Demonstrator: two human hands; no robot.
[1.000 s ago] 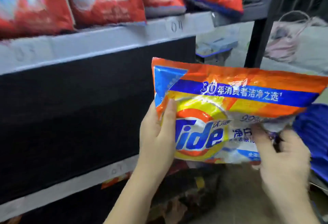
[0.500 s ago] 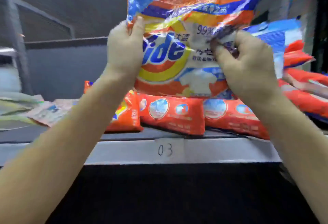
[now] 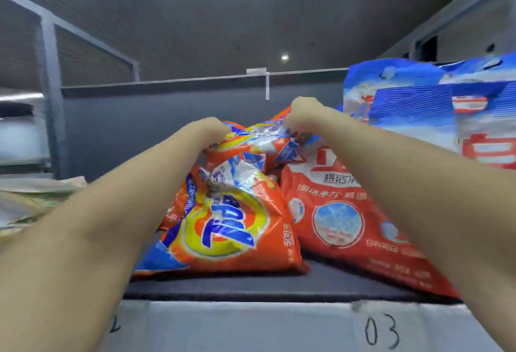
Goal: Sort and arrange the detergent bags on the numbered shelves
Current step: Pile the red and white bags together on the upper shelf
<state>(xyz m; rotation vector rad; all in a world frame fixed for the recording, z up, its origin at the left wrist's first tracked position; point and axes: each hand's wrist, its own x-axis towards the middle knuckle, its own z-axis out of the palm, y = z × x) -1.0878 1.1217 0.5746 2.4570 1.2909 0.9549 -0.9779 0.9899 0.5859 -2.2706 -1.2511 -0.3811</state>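
Now at the grey metal shelf (image 3: 251,290), front lip marked 03 (image 3: 381,330). Stacked on its right side: tall blue-and-white plastic detergent bags (image 3: 413,106), then a red plastic detergent bag with a round blue emblem (image 3: 335,212) lying flat beside them. Lying in front at centre: crinkled orange Tide detergent bag with yellow bullseye logo (image 3: 231,228). Half a second ago held up in the air above the shelf; now lowered onto the pile behind it: second orange Tide bag (image 3: 251,139), resting on the bags below. Both arms stretched forward over the stock. Left hand (image 3: 212,129) gripping that bag's left edge; right hand (image 3: 303,115) pinching its right top corner. Grip not yet released. Likely meaning: placement on shelf 03 nearly done, letting go and squaring up remaining.
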